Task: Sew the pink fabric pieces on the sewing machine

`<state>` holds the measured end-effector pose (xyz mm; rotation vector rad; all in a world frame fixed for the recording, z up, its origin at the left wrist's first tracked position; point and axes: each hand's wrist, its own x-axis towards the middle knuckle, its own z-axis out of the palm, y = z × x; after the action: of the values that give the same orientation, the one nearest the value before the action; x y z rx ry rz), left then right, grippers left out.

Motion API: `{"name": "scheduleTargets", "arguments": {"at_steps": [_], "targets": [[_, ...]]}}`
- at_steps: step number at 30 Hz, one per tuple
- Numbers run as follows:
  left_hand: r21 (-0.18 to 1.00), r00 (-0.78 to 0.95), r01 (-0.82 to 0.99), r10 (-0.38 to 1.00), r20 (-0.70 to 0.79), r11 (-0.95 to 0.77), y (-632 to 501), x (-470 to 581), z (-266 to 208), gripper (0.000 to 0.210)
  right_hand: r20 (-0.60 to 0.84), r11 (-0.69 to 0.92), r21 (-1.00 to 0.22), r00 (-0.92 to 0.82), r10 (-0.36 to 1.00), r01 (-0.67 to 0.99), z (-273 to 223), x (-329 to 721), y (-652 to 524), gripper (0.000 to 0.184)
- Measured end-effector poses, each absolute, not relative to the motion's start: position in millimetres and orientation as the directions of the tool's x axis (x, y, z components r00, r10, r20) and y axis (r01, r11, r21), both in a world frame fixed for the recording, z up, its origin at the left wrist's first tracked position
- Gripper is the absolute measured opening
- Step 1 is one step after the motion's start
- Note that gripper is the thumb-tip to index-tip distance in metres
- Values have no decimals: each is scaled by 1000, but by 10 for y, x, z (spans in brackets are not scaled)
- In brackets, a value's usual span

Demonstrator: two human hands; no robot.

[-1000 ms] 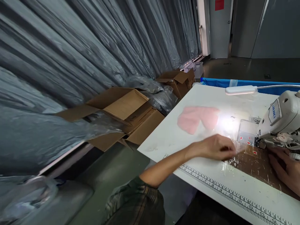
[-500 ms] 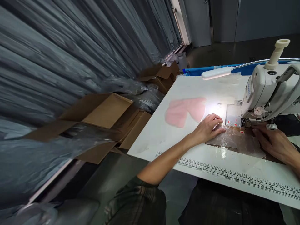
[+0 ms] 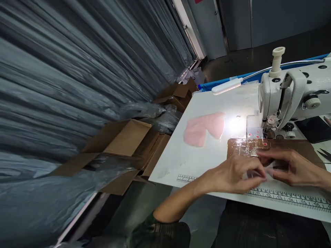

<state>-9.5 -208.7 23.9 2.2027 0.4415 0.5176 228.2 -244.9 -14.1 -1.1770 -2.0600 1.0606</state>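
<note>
Close together near the front edge of the white table, my left hand (image 3: 241, 174) and my right hand (image 3: 294, 167) are both blurred by motion. A pale, see-through piece of fabric (image 3: 270, 170) shows faintly between them. My left thumb and fingertips pinch it; the fingers of my right hand curl at its other side, their exact hold smeared. Behind the hands, a brown sheet (image 3: 302, 146) under clear film lies along the front of the sewing machine (image 3: 269, 93). Small red arrow marks (image 3: 250, 134) show beside the needle area.
Pink sheer pieces (image 3: 198, 129) lie on the table's left half. A lit lamp (image 3: 227, 86) hangs over the far side. Scissors (image 3: 324, 155) and a dark flat panel (image 3: 311, 128) are at the right. A ruler strip (image 3: 292, 200) runs along the front edge. Open cartons (image 3: 128, 137) stand left.
Both hands have come back from the needle toward the front edge and closer together. The see-through fabric has left the machine, uncovering the brown sheet. The view has shifted right.
</note>
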Motion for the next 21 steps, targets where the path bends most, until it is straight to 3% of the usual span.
{"name": "scheduleTargets", "arguments": {"at_steps": [3, 5, 7, 10, 13, 17, 21], "targets": [[960, 873, 127, 488, 11, -249, -2210, -132, 555, 8, -196, -49, -970, -649, 735, 238, -41, 2287, -2554, 36], [990, 845, 136, 526, -97, -36, -2160, -150, 657, 9, -299, -279, -948, -730, 615, 153, 0, 2335, -2583, 37], [983, 788, 164, 587, -184, 88, -2018, -139, 611, 13, -392, -400, -900, -725, 567, 174, 35, 2397, -2553, 41], [960, 636, 222, 721, -275, 170, -1745, -59, 311, 25, -484, -420, -873, -560, 673, 249, 75, 2470, -2435, 52], [952, 512, 230, 807, -294, 201, -1551, 43, -45, 34, -477, -421, -878, -340, 810, 228, 68, 2496, -2334, 64], [969, 507, 118, 826, -248, 218, -1486, 86, -276, 48, -441, -423, -892, -100, 892, 157, -20, 2476, -2287, 57], [978, 518, -2, 837, -179, 211, -1510, 39, -298, 52, -399, -396, -912, -6, 917, 106, -100, 2440, -2263, 51]]}}
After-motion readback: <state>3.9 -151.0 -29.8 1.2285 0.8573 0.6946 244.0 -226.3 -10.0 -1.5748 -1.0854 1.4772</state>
